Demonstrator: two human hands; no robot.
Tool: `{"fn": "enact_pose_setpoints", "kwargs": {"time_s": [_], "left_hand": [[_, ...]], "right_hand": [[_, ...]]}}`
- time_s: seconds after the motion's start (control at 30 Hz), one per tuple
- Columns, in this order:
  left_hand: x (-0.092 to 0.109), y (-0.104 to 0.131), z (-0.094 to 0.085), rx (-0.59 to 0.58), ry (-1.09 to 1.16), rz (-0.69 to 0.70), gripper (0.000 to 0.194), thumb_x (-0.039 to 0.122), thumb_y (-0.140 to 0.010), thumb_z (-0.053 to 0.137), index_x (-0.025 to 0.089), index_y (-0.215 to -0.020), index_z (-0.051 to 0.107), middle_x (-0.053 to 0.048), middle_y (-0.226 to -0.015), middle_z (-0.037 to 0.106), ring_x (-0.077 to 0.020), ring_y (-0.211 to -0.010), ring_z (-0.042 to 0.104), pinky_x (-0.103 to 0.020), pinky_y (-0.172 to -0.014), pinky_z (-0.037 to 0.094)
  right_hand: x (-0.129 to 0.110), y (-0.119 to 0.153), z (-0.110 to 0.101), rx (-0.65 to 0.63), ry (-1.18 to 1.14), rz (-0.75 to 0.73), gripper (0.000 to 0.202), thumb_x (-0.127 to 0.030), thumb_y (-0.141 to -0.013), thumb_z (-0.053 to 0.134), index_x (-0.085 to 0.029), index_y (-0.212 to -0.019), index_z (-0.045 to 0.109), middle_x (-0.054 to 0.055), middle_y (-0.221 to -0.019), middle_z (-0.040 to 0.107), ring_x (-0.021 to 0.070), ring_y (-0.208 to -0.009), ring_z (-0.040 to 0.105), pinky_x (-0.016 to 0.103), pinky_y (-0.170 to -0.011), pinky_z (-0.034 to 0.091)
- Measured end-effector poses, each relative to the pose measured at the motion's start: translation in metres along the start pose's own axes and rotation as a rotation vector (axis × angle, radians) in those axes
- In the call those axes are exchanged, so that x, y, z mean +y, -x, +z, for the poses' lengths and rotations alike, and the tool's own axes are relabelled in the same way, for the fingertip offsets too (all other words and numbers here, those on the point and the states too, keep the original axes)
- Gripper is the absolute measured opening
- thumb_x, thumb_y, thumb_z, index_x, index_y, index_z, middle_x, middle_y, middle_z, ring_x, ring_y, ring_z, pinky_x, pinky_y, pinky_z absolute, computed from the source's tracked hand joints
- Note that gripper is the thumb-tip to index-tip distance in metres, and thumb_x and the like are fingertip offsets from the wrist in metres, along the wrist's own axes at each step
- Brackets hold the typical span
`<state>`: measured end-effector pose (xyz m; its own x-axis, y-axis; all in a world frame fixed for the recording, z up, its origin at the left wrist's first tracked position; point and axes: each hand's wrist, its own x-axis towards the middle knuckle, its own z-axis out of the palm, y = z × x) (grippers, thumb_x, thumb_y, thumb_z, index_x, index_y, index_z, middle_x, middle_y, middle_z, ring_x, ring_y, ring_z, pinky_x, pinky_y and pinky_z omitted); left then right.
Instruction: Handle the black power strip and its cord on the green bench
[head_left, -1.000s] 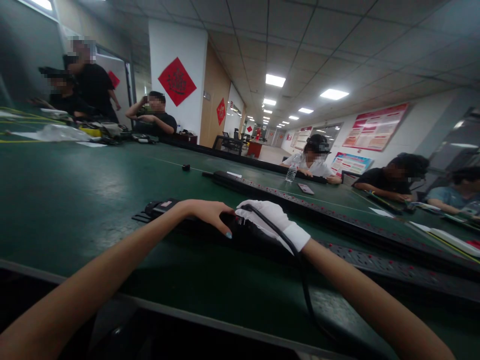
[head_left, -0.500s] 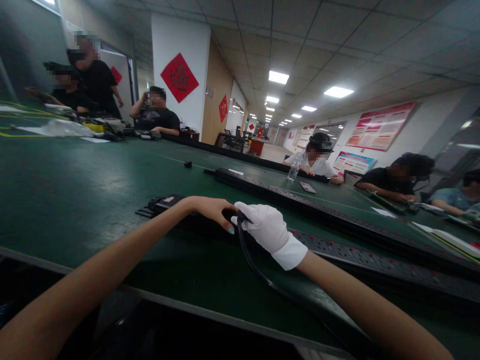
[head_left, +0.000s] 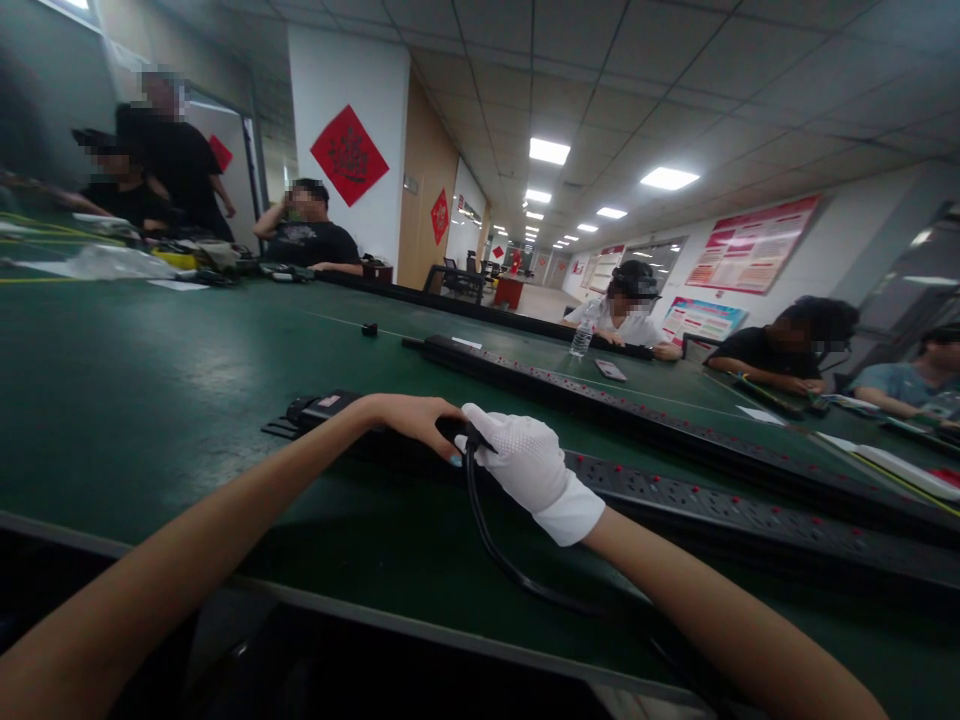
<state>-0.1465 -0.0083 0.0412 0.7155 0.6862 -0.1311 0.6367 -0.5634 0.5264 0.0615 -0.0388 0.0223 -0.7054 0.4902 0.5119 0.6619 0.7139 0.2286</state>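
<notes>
My gloveless left hand arches over the near black power strip, with its thumb on the near side and its other fingers largely hidden behind. Against its fingertips, my right hand in a white dotted glove is closed round the black plug of a cable. From the plug, the black cable hangs in a curve and runs under my right forearm. The plug is partly covered by the glove, and whether it touches a socket I cannot tell. Red switches dot the strip's top.
A second long power strip lies behind on the green table. Beyond it are a water bottle, a phone and a small black piece. Several people sit round the table; one person stands at the left.
My right hand has shifted slightly left with the plug, closer to my left hand. The whole view has drifted a little left. My left hand keeps its place on the strip.
</notes>
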Motion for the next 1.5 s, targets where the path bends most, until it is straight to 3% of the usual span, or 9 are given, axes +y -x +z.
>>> {"fn": "enact_pose_setpoints", "kwargs": {"time_s": [0.13,0.43,0.77,1.0,1.27,1.5], "left_hand": [[-0.002,-0.001,0.001,0.002,-0.011,0.005,0.063,0.047,-0.070,0.059,0.023,-0.125,0.039,-0.002,-0.121,0.050,-0.0195,-0.107,0.046,-0.028,-0.090,0.033],[-0.003,-0.003,0.003,-0.008,0.001,0.028,0.054,0.044,-0.070,0.060,0.020,-0.117,0.047,-0.002,-0.115,0.054,-0.0195,-0.103,0.048,-0.027,-0.087,0.035],[0.002,-0.002,0.002,-0.021,0.042,0.039,0.057,0.040,-0.070,0.061,0.023,-0.121,0.043,-0.001,-0.113,0.054,-0.0211,-0.103,0.048,-0.028,-0.087,0.034],[0.000,-0.003,0.002,-0.021,0.005,0.020,0.062,0.044,-0.070,0.060,0.022,-0.124,0.039,-0.003,-0.118,0.051,-0.0208,-0.104,0.047,-0.029,-0.088,0.033],[-0.006,-0.003,0.005,0.019,-0.047,-0.028,0.062,0.048,-0.069,0.059,0.019,-0.121,0.041,-0.005,-0.120,0.050,-0.0202,-0.107,0.046,-0.027,-0.090,0.032],[-0.006,-0.003,0.005,0.015,-0.057,-0.043,0.063,0.050,-0.069,0.058,0.020,-0.122,0.041,-0.004,-0.120,0.050,-0.0204,-0.106,0.046,-0.028,-0.090,0.033]], "right_hand": [[0.001,0.003,0.000,0.002,-0.037,-0.006,0.042,-0.035,-0.086,0.039,-0.022,-0.126,0.039,0.008,-0.097,0.061,0.0185,-0.084,0.056,0.027,-0.070,0.037],[0.010,-0.004,0.008,-0.035,-0.355,0.067,0.034,-0.036,-0.079,0.051,-0.025,-0.111,0.052,0.004,-0.100,0.059,0.0164,-0.090,0.054,0.028,-0.077,0.041],[0.019,-0.004,0.017,-0.062,-0.580,0.057,0.039,-0.029,-0.075,0.056,-0.028,-0.114,0.050,-0.001,-0.111,0.055,0.0157,-0.100,0.051,0.031,-0.085,0.040],[0.015,0.000,0.012,-0.053,-0.465,0.056,0.040,-0.031,-0.079,0.051,-0.026,-0.118,0.046,0.001,-0.110,0.055,0.0156,-0.098,0.052,0.030,-0.082,0.041],[-0.005,0.013,0.010,0.019,-0.019,0.075,0.045,-0.029,-0.087,0.035,-0.012,-0.129,0.031,0.012,-0.097,0.057,0.0199,-0.085,0.053,0.033,-0.075,0.040],[-0.006,0.015,0.012,0.025,0.042,0.061,0.045,-0.030,-0.087,0.033,-0.012,-0.129,0.031,0.011,-0.096,0.056,0.0197,-0.083,0.051,0.032,-0.074,0.040]]}}
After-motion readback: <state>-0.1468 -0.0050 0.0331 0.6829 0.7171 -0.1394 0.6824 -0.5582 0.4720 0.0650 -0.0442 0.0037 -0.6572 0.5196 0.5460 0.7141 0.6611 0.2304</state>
